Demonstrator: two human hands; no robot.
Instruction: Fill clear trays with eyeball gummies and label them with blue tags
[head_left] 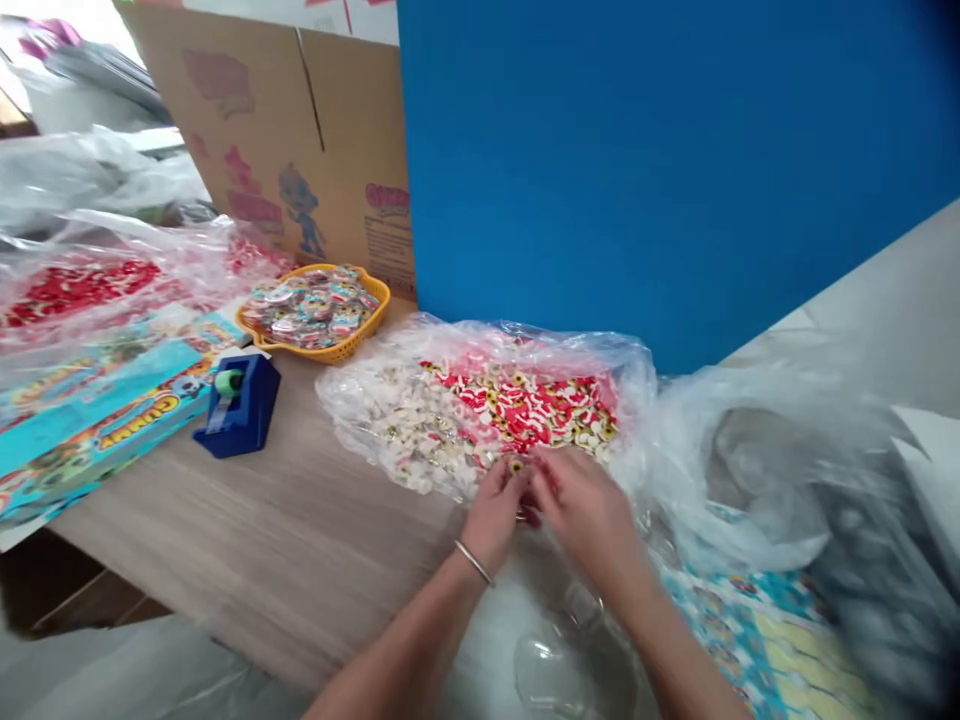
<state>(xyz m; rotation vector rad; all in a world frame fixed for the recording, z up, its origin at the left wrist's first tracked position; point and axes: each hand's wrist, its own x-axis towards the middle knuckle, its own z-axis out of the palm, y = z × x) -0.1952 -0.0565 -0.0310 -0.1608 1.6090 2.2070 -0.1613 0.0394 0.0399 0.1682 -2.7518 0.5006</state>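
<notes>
My left hand [493, 508], with a metal bangle at the wrist, pinches a small piece with a yellow-ringed dark dot [516, 466]. Close against it on the right, the fingers of my right hand [589, 505] are bent and pressed together; what they hold is too small and blurred to name. Both hands are at the near edge of a clear plastic bag [360, 385], which lies spread on the table. Inside the bag is a heap of small red, white and yellow pieces [532, 405]. Below my hands are clear moulded plastic shells [551, 670].
A yellow basket [382, 300] of wrapped pieces stands behind a blue tape dispenser [251, 410]. At left lie turquoise printed boxes [142, 420] and a bag of red pieces [82, 290]. A cardboard box [337, 130] and a blue panel [637, 170] rise behind. Plastic bags [757, 460] crowd the right.
</notes>
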